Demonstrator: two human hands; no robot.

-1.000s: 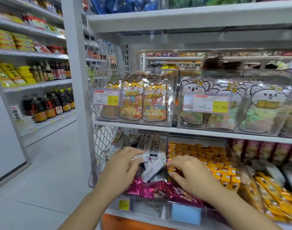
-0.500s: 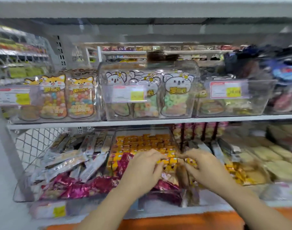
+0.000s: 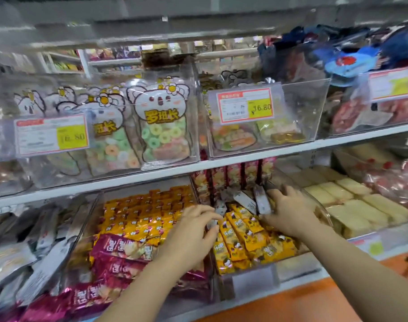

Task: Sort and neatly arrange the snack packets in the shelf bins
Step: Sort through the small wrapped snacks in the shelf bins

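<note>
Gathering stray grey-white foil packets [image 3: 262, 202] off yellow snack packs [image 3: 244, 231], right hand [image 3: 289, 217] clasped them, prob. to re-bin; left hand [image 3: 193, 231]: grip unclear.

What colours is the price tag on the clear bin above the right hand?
The price tag is white, red-bordered, with a yellow price patch; head view.
</note>
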